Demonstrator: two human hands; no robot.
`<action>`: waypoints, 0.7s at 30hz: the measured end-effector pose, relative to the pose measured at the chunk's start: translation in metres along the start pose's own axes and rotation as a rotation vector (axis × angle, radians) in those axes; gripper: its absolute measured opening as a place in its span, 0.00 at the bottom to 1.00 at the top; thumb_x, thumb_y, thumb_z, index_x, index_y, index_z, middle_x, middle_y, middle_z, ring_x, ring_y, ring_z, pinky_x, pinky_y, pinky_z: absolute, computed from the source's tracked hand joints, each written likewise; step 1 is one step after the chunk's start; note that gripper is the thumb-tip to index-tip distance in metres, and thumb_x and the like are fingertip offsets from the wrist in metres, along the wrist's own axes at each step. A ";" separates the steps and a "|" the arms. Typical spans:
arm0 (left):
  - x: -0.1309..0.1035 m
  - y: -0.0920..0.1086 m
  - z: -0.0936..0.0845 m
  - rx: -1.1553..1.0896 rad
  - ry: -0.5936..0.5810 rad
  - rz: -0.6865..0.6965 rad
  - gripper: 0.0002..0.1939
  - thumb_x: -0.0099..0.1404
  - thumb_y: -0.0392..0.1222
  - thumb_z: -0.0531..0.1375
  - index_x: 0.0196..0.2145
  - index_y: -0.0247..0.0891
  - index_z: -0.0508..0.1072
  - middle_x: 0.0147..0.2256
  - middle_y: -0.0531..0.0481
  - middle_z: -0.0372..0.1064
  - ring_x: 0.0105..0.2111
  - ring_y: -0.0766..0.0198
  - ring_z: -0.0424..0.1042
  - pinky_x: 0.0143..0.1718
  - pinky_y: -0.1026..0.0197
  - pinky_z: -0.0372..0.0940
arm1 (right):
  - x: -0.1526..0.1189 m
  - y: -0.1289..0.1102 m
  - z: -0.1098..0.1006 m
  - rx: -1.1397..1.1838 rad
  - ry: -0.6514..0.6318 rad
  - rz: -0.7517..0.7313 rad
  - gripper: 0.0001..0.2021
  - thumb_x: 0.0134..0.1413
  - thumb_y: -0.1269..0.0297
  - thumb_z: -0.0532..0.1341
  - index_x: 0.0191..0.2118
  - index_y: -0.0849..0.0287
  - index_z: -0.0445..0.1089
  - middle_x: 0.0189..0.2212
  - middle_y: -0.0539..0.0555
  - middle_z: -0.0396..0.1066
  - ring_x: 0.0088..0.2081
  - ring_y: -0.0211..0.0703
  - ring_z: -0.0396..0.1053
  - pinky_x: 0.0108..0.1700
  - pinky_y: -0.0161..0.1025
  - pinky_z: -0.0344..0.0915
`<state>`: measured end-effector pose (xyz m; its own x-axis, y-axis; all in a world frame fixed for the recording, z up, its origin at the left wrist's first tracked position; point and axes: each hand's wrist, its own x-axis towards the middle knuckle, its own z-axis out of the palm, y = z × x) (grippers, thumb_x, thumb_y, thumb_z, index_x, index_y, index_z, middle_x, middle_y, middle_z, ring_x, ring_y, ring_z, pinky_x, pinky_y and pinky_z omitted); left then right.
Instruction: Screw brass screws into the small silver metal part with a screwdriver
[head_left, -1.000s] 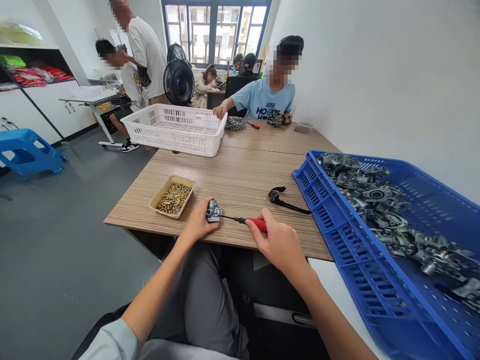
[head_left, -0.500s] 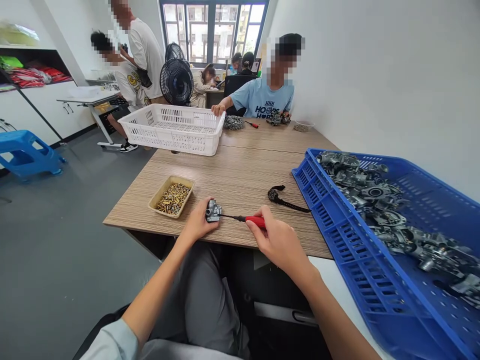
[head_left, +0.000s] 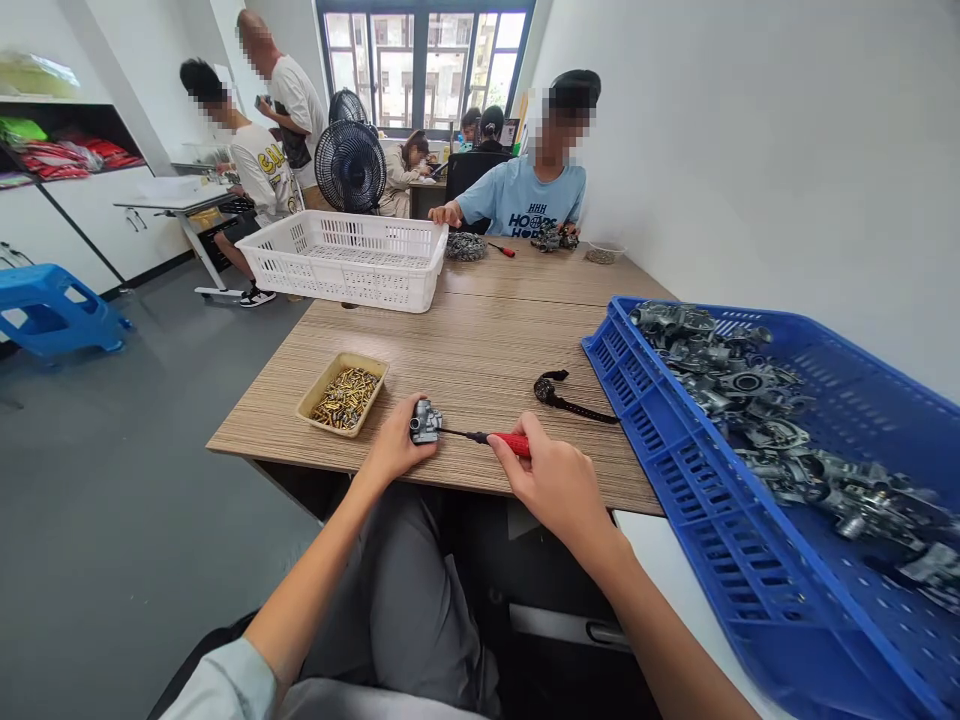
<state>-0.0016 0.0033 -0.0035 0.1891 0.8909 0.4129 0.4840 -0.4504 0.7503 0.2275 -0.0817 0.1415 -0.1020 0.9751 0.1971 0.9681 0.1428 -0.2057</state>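
My left hand (head_left: 397, 440) is closed around a small grey metal carburetor body (head_left: 427, 422), near the front edge of the table. My right hand (head_left: 551, 470) grips the red handle of a screwdriver (head_left: 511, 443). Its dark shaft points left, and the tip meets the right side of the carburetor body; the exact contact point is too small to make out. Just left of my left hand sits a tan tray (head_left: 307, 412) holding many small brass-coloured parts (head_left: 345, 396).
A blue crate (head_left: 694, 520) of metal carburetor parts (head_left: 742, 385) stands at right. Near it lies a black wristwatch (head_left: 551, 390). A white basket (head_left: 337, 285) sits at the far left of the table (head_left: 480, 340). Across from me, a co-worker (head_left: 536, 195) touches the basket.
Both my hands stay almost in place, with the screwdriver still against the carburetor body. The co-worker's hand on the basket rim has shifted slightly. A standing person in the background has moved a little.
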 end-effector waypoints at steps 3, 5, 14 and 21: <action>0.000 0.001 0.000 -0.009 0.001 -0.008 0.37 0.58 0.40 0.68 0.63 0.42 0.61 0.57 0.43 0.69 0.57 0.51 0.71 0.62 0.48 0.64 | -0.001 0.004 -0.006 0.157 -0.072 -0.110 0.09 0.71 0.53 0.54 0.44 0.52 0.61 0.30 0.51 0.77 0.31 0.51 0.75 0.32 0.39 0.54; 0.000 0.002 0.000 -0.017 0.005 -0.006 0.37 0.58 0.40 0.68 0.63 0.42 0.62 0.56 0.43 0.70 0.56 0.52 0.71 0.61 0.48 0.65 | -0.002 0.007 -0.011 0.258 -0.145 -0.207 0.07 0.71 0.58 0.54 0.49 0.52 0.60 0.37 0.52 0.78 0.34 0.49 0.75 0.35 0.39 0.59; 0.001 0.002 0.000 -0.016 0.010 -0.001 0.37 0.57 0.39 0.68 0.63 0.42 0.62 0.56 0.43 0.70 0.55 0.52 0.72 0.60 0.49 0.66 | 0.000 0.004 -0.004 0.140 -0.062 -0.088 0.09 0.71 0.54 0.52 0.42 0.53 0.60 0.27 0.52 0.75 0.31 0.53 0.75 0.32 0.39 0.55; 0.000 0.002 0.000 -0.012 0.005 -0.002 0.36 0.58 0.40 0.67 0.62 0.42 0.62 0.55 0.44 0.70 0.55 0.52 0.72 0.60 0.50 0.65 | 0.000 0.004 -0.006 0.167 -0.074 -0.084 0.09 0.71 0.54 0.54 0.42 0.53 0.61 0.28 0.51 0.75 0.31 0.51 0.74 0.32 0.39 0.55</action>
<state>-0.0004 0.0027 -0.0016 0.1836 0.8918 0.4136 0.4739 -0.4489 0.7576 0.2329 -0.0822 0.1460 -0.2034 0.9675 0.1503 0.9047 0.2445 -0.3488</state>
